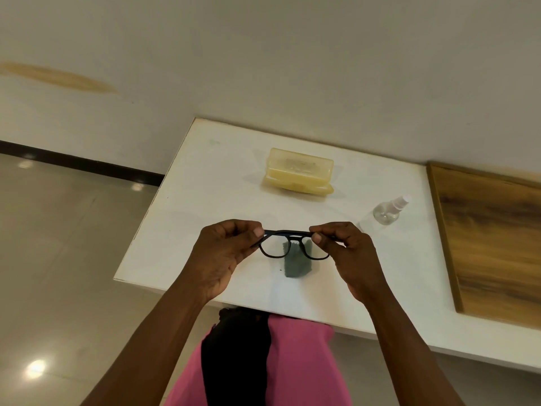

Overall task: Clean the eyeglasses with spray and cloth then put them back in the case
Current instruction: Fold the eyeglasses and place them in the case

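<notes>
Head view: both hands hold a pair of black-framed eyeglasses [293,244] above the near part of a white worktop [210,183]. Left hand [222,253] pinches the frame's left end between thumb and curled fingers; right hand [348,253] pinches the right end in the same grip. Frame is level, lenses hanging below the top bar, clear of the surface.

Directly under the eyeglasses lies a small dark green cloth [297,266], flat on the worktop, partly seen through the lenses. Beyond it, toward the wall, stands a translucent yellow case [298,171], lid open and raised at the back; whether anything lies inside cannot be told. To the right of the case, near the right hand, a clear spray bottle [388,210] with a white nozzle stands on the worktop, apart from both the case and the hands.

Right of the white surface sits a wood-grain panel [494,230]. Pale tiled floor [58,244] shows to the left, with a dark skirting strip along the wall. Pink and black clothing [298,361] appears below the worktop edge.
</notes>
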